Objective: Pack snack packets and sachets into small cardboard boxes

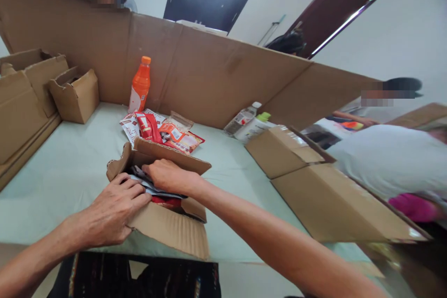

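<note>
A small open cardboard box (pixel 174 232) stands in front of me with its flaps raised. Inside lie silvery-white packets (pixel 153 188) and something red (pixel 167 202). My left hand (pixel 113 207) grips the near left wall of the box, its fingers bent over the rim. Reaching into the box from the right, my right hand (pixel 165 175) has its fingers closed at a dark grey packet (pixel 138 173); the fingertips are partly hidden. Behind the box is a pile of snack packets, among them a red one (pixel 149 126) and a white one (pixel 129 126).
An orange drink bottle (pixel 140 86) stands by the cardboard partition (pixel 216 70). Cardboard boxes (pixel 78 95) line the left side. At right, a clear bottle (pixel 242 118) lies tilted near large cardboard boxes (pixel 335 200). Other people are beyond the partition and at right.
</note>
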`<state>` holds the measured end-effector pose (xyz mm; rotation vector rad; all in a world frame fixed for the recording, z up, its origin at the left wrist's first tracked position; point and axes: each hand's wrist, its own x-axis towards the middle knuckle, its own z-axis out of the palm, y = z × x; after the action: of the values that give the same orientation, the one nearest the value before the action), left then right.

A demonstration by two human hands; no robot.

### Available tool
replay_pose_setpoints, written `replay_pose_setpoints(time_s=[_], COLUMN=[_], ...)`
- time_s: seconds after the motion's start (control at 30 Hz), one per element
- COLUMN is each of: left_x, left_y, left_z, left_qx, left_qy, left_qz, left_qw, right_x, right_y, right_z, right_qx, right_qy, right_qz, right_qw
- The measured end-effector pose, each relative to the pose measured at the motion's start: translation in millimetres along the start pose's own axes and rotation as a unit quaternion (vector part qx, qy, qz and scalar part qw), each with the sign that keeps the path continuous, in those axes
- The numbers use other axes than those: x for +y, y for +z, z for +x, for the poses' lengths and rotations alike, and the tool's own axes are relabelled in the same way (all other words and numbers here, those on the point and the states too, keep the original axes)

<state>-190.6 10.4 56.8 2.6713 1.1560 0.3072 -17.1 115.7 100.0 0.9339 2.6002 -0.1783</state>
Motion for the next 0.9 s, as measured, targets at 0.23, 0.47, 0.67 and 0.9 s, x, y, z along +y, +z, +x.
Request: replay_pose_setpoints(time_s=[0.23,0.47,0.67,0.9], left_x=[0,2,3,10], left_y=[-4,-9,-9,-2], left_z=[-1,2,5,-38], left_qx=[-0.001,0.012,0.010,0.252], left_qy=[0.006,0.011,0.006,0.027], left_qz=[0.007,0.018,0.032,0.115], left_qw=[1.000,1.000,0.999,0.961], right_x=[11,9,9,31], right_y=[7,9,12,22], right_z=[-21,-49,-37,-68], right_qx=[0.005,0.017,-0.013,0.131], right_qy=[0.009,0.066,0.036,-0.015], right_qz=[0.017,-0.023,-0.009,0.094], right_qw=[1.000,0.997,0.999,0.987])
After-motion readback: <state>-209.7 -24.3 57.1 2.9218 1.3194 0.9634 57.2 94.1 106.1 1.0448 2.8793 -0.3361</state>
